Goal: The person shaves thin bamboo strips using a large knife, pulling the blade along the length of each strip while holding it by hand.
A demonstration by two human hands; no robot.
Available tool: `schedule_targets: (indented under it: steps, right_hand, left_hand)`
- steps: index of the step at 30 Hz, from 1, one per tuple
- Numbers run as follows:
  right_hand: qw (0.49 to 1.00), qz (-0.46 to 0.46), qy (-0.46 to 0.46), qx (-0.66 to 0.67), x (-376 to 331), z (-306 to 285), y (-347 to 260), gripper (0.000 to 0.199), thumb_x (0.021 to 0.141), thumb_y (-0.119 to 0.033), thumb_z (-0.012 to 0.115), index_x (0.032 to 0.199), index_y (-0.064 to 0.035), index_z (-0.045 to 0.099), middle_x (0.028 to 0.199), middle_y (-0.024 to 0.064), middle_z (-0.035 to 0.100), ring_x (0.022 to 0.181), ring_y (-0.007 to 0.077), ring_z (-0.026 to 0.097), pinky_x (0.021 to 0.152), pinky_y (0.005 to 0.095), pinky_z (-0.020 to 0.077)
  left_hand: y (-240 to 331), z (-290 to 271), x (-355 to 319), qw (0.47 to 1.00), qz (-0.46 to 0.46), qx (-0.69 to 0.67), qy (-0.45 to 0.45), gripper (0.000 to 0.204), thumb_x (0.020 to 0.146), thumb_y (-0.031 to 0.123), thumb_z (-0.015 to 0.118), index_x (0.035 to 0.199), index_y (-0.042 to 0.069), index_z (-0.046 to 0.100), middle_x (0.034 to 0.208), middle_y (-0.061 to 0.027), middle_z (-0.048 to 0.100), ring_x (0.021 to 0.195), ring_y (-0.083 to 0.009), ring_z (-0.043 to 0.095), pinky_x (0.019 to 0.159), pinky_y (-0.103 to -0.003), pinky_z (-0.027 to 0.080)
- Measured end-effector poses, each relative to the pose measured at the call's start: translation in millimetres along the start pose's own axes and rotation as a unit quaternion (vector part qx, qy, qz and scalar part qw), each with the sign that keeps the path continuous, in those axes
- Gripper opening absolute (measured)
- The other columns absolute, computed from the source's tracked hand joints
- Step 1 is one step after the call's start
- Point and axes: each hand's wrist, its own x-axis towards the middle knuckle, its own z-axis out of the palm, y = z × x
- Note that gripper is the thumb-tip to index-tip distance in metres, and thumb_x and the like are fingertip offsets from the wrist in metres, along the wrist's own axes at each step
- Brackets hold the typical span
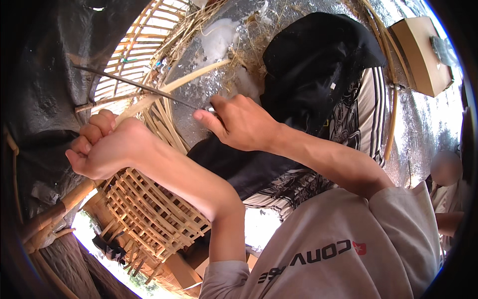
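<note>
My left hand (102,144) is closed around one end of a pale, flat bamboo strip (191,76), which slants up and away to the right. In my right hand (244,122) is the handle of a knife (124,81) with a long, thin, dark blade. The handle is mostly hidden by my fingers. The blade points to the far left and crosses the strip a little beyond my left fist. Whether its edge bites into the strip, I cannot tell. Black cloth (318,55) covers my lap and legs below the right hand.
Several loose bamboo strips (163,121) lie between my hands. An open-weave bamboo basket (154,214) is below my left forearm. Shavings and a white clump (219,37) lie ahead on shiny sheeting. A cardboard box (423,55) stands at the far right; another person (445,199) shows at the right edge.
</note>
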Motion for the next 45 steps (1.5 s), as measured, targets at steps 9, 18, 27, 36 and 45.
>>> schedule_targets:
  steps: [9,18,27,36,45]
  right_hand:
    - [0.995,0.017,0.034,-0.091,1.0,-1.3,16.5,0.051,0.097,-0.044,0.053,0.081,0.0036,0.062,0.064,0.0262,0.062,0.065,0.0461,0.063,0.062,0.0518,0.0508]
    - [0.987,0.121,0.004,-0.105,3.3,-9.2,39.0,0.051,0.099,-0.043,0.050,0.081,0.0031,0.063,0.065,0.0269,0.060,0.068,0.0463,0.062,0.064,0.0515,0.0494]
    - [0.989,0.106,0.005,-0.102,-5.7,4.6,47.2,0.056,0.099,-0.048,0.048,0.079,0.0027,0.061,0.063,0.0265,0.060,0.067,0.0474,0.062,0.061,0.0515,0.0504]
    - [0.999,0.014,0.019,-0.046,7.9,15.2,14.1,0.056,0.099,-0.049,0.049,0.083,0.0042,0.061,0.064,0.0257,0.062,0.066,0.0460,0.063,0.063,0.0521,0.0506]
    - [0.972,0.188,-0.047,-0.131,6.8,-21.1,54.8,0.059,0.100,-0.051,0.041,0.091,0.0005,0.069,0.082,0.0272,0.067,0.082,0.0460,0.066,0.076,0.0518,0.0540]
  left_hand:
    - [0.7,-2.3,7.7,0.999,-0.028,-0.030,0.034,0.038,0.089,0.024,0.042,0.059,0.020,0.019,0.051,0.0018,0.011,0.046,-0.0118,0.011,0.050,-0.031,0.015]
    - [-0.2,8.8,13.3,0.998,-0.022,-0.015,0.053,0.037,0.083,0.022,0.042,0.056,0.021,0.017,0.051,0.0021,0.012,0.045,-0.0135,0.012,0.049,-0.032,0.014]
    - [-16.4,0.0,31.5,0.993,-0.018,0.028,0.109,0.028,0.082,0.021,0.041,0.062,0.018,0.023,0.052,0.0015,0.017,0.043,-0.0142,0.016,0.047,-0.032,0.017]
    - [7.3,-4.2,8.3,0.988,-0.117,-0.050,-0.082,0.042,0.092,0.033,0.045,0.060,0.019,0.021,0.054,0.0023,0.017,0.047,-0.0136,0.017,0.051,-0.029,0.019]
    - [4.3,19.7,0.5,0.994,-0.055,0.045,0.088,0.043,0.094,0.026,0.044,0.061,0.019,0.018,0.051,0.0012,0.016,0.045,-0.0125,0.016,0.049,-0.031,0.020]
